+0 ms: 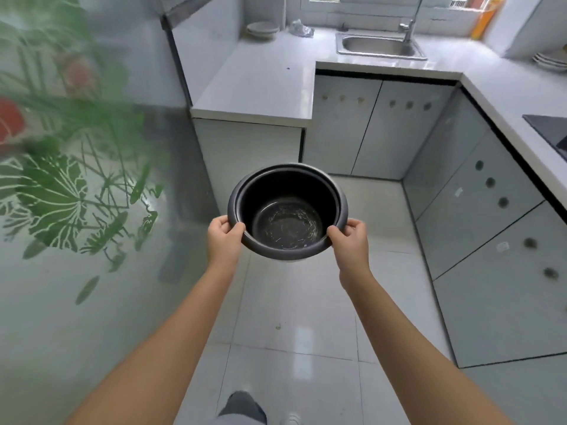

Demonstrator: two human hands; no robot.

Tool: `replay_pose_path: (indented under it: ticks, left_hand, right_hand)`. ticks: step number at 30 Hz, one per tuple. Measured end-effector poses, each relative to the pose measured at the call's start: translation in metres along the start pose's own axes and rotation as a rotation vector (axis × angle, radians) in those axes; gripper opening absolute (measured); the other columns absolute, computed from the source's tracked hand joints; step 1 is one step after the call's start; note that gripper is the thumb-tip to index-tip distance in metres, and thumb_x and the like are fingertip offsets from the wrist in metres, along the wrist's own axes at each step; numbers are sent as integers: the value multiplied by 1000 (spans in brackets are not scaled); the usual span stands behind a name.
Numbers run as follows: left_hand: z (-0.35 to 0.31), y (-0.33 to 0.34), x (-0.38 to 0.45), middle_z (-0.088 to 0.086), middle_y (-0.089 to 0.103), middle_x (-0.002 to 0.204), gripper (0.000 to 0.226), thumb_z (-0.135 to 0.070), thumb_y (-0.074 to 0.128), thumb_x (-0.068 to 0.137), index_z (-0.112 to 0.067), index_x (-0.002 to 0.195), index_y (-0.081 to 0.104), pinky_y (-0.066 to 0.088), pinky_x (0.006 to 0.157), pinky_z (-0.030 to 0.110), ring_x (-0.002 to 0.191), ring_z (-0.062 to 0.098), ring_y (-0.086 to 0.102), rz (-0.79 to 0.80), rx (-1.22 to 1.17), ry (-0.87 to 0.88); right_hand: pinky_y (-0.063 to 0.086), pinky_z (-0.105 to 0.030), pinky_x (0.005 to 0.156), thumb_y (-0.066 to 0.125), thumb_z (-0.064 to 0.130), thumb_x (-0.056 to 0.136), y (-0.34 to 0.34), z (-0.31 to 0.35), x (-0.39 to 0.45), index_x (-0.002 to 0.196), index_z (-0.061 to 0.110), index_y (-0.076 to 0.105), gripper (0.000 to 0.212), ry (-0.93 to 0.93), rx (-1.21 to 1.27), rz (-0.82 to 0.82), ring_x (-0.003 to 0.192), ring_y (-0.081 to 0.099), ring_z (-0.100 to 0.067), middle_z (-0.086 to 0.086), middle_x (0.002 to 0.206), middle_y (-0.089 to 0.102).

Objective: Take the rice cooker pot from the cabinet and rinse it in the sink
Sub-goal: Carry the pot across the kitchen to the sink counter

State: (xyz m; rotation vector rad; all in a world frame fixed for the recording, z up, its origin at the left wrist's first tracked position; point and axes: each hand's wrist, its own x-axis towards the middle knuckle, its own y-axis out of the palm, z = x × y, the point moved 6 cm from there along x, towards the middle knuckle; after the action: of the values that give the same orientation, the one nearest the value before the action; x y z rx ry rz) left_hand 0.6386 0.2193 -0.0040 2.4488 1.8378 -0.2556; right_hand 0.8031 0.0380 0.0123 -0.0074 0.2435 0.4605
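While both hands grip, round black pot (pixel 288 210) gleams.

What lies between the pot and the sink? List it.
In the head view: bare floor tiles, then the closed cabinet doors and the countertop's front edge below the sink. Both hands hold the pot by its rim.

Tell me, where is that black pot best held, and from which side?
By its flared rim, from two opposite sides. The rice cooker pot is round, upright and has no handles, so the lip is the only ledge. Here the left hand and right hand each hook thumb over, fingers under.
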Motion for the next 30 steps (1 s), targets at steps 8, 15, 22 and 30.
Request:
replay_pose_path:
  ticks: [8, 15, 22, 30]
  left_hand:
    - [-12, -1, 75, -6, 64, 70, 12, -5, 54, 80, -10, 91, 55, 46, 66, 21, 66, 10, 57, -53, 19, 8]
    - [-33, 16, 174, -4, 62, 70, 13, -3, 53, 82, -8, 94, 54, 46, 65, 19, 66, 11, 54, -46, -27, 9]
    - [-63, 41, 251, -17, 61, 70, 22, -6, 56, 83, -27, 78, 51, 42, 54, 3, 61, -5, 58, -31, -42, 38]
    - [-88, 77, 333, -17, 63, 73, 18, -5, 56, 84, -22, 84, 55, 44, 56, 3, 64, -5, 60, -51, -74, 53]
  right_hand:
    - [43, -15, 57, 53, 7, 82, 62, 11, 67, 87, 24, 41, 21, -11, -39, 66, 72, 55, -7, -1, 86, 61]
    - [41, -19, 60, 54, 7, 82, 128, 30, 146, 87, 23, 41, 21, -43, -41, 38, 72, 55, -9, -1, 84, 59]
    - [43, -6, 48, 55, 7, 82, 168, 56, 211, 87, 24, 42, 22, -88, -26, -6, 70, 58, -3, 2, 85, 61]
    - [43, -4, 49, 54, 7, 81, 207, 76, 298, 87, 24, 43, 22, -118, -15, 3, 58, 58, 14, 5, 84, 63]
